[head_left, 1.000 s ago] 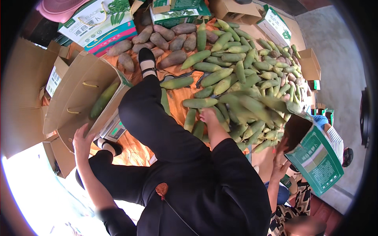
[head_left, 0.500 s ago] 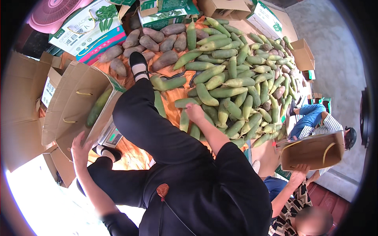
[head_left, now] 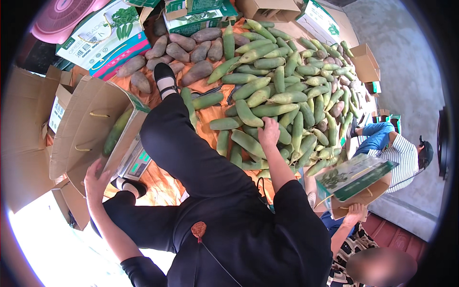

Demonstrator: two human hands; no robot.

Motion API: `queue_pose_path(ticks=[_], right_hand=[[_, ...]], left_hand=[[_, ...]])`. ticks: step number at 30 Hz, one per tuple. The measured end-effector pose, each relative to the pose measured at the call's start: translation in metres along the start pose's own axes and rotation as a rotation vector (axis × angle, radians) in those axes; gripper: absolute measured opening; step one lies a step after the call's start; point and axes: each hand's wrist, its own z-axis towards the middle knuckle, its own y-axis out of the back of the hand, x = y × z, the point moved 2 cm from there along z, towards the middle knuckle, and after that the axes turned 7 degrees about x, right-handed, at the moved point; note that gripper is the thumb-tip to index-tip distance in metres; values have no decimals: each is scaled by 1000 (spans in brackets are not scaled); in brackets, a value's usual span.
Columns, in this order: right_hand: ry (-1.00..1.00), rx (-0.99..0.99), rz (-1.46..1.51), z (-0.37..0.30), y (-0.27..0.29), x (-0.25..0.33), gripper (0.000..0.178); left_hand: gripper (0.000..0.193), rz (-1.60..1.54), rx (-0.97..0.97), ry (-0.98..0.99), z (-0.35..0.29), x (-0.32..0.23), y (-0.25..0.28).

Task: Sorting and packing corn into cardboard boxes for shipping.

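My right hand [head_left: 269, 134] is over the pile of green radishes [head_left: 291, 98], its fingers a little apart at the end of a curved radish [head_left: 247, 114]. I see no radish lifted in it. A thick radish [head_left: 247, 143] lies slantwise just left of that wrist. My left hand [head_left: 95, 182] holds nothing, fingers apart, beside the lower edge of an open cardboard carton [head_left: 86, 124] with yellow cord handles. Inside this carton lies one large green radish [head_left: 117, 131]. A scale [head_left: 136, 161] with a lit green display is partly hidden beneath the carton.
Reddish-brown radishes [head_left: 197, 72] lie beyond my shoe on an orange sheet [head_left: 205, 131]. Printed gift cartons [head_left: 103, 40] and a pink basket [head_left: 62, 16] stand at the far left. At right, a co-worker's hand [head_left: 355, 214] holds a green carton [head_left: 356, 177]; another person in stripes [head_left: 399, 158] crouches beyond.
My right hand has moved right across the pile. My left hand has barely shifted. The co-worker's carton has turned, now showing its printed green side.
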Motion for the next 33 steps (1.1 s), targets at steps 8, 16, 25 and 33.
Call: queue_pose_path(ticks=[8, 16, 25, 33], right_hand=[[-294, 124, -359, 18, 9, -53, 61], [-98, 103, -431, 0, 29, -33, 53], [321, -92, -145, -19, 91, 50, 67], [728, -71, 915, -32, 186, 191, 65]], left_hand=[[57, -10, -12, 0, -7, 6, 4], [45, 14, -12, 2, -4, 8, -5], [39, 40, 3, -23, -7, 8, -3], [38, 116, 7, -82, -6, 6, -5]])
